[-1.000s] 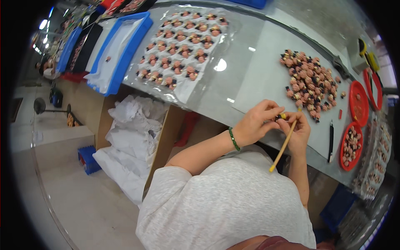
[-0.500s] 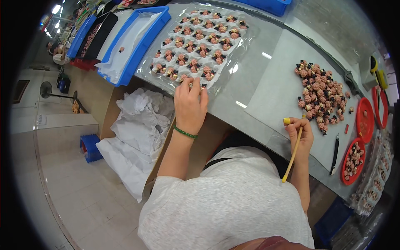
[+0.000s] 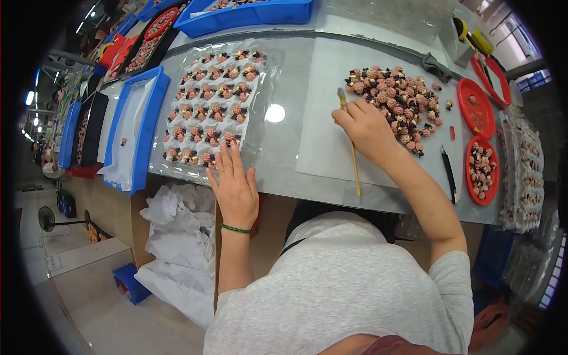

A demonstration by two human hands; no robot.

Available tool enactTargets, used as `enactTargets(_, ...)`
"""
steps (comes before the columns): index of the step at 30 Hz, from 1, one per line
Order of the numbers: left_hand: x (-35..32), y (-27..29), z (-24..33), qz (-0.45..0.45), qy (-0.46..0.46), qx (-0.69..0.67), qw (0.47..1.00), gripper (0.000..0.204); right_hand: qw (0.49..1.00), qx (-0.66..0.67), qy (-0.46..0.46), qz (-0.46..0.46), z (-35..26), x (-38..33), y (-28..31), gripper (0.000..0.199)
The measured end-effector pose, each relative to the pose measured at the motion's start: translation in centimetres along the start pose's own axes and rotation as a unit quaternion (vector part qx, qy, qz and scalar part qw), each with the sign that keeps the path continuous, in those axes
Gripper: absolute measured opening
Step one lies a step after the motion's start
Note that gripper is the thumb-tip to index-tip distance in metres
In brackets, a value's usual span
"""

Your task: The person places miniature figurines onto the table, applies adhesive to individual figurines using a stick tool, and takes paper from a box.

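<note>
My left hand (image 3: 235,186) lies with stretched fingers at the near right corner of a clear plastic tray (image 3: 258,118), its fingertips by the closest row of small pink and black figurines (image 3: 202,112). White tissue lines the tray under these rows. Between the closed fingers of my right hand (image 3: 365,125) is a slim yellow paintbrush (image 3: 354,163), bristles pointing away and handle slanting toward me. That hand is over a white sheet (image 3: 319,127), just left of a loose heap of pink and black figurines (image 3: 393,103). Whether it also pinches a small piece is hidden.
Two red dishes (image 3: 484,201) and a black pen-like tool (image 3: 449,174) lie at the right, near a stacked clear tray of figurines (image 3: 528,177). A blue tray (image 3: 155,112) stands left, another blue tray (image 3: 254,13) beyond. Below the table edge, a carton holds crumpled white paper (image 3: 180,228).
My view has turned right. My right hand has gone from near the table edge to beside the heap, brush still held. The left hand's fingers have straightened at the tray.
</note>
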State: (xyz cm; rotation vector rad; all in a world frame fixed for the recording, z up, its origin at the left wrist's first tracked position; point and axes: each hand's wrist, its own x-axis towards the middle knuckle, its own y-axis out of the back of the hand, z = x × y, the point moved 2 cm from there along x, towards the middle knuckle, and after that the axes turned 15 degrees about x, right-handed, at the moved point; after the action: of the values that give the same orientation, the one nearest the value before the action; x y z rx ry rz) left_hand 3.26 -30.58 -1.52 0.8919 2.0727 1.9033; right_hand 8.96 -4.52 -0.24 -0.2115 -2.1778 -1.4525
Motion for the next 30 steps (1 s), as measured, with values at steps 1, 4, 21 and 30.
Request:
enactTargets(1, -0.1, 0.1, -0.1, 0.004, 0.009, 0.003, 1.000, 0.050, 1.000, 0.002, 0.010, 0.001, 0.5, 0.9, -0.4, 0.012)
enactTargets(4, -0.2, 0.0, -0.2, 0.020, 0.016, -0.017, 1.000, 0.050, 0.991, -0.114, 0.056, -0.035, 1.5, 2.9, -1.8, 0.014)
enactTargets(21, -0.1, -0.3, 0.6, 0.069, -0.019, -0.043, 0.996, 0.047, 0.915, 0.333, -0.208, 0.095, -0.7, -3.0, 7.7, 0.019)
enactTargets(30, 0.8, 3.3, 4.9, 0.203, -0.076, -0.262, 0.940, 0.040, 0.854, 0.008, -0.484, 0.190, 8.7, -15.6, 14.9, 0.018)
